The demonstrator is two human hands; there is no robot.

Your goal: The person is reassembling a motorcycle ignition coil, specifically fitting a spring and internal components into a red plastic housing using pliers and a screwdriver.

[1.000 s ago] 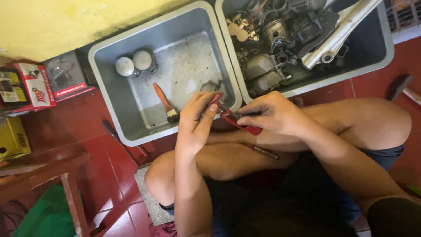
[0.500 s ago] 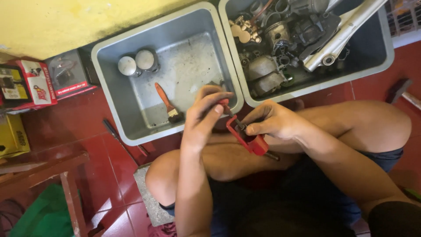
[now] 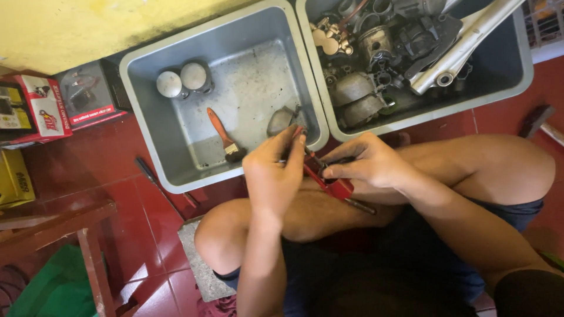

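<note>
Squatting on red tile floor [image 3: 88, 176]; left hand [image 3: 273, 170], right hand [image 3: 364, 161] both pinching red tool [image 3: 329, 181]; grey tubs [image 3: 147, 141] ahead.

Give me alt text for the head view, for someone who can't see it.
Seen from above, a seated person's left hand and right hand together hold a small red tool over their knees. Ahead on the red floor sit two grey tubs: one holds a paintbrush and two round caps, the other dirty engine parts.
</note>
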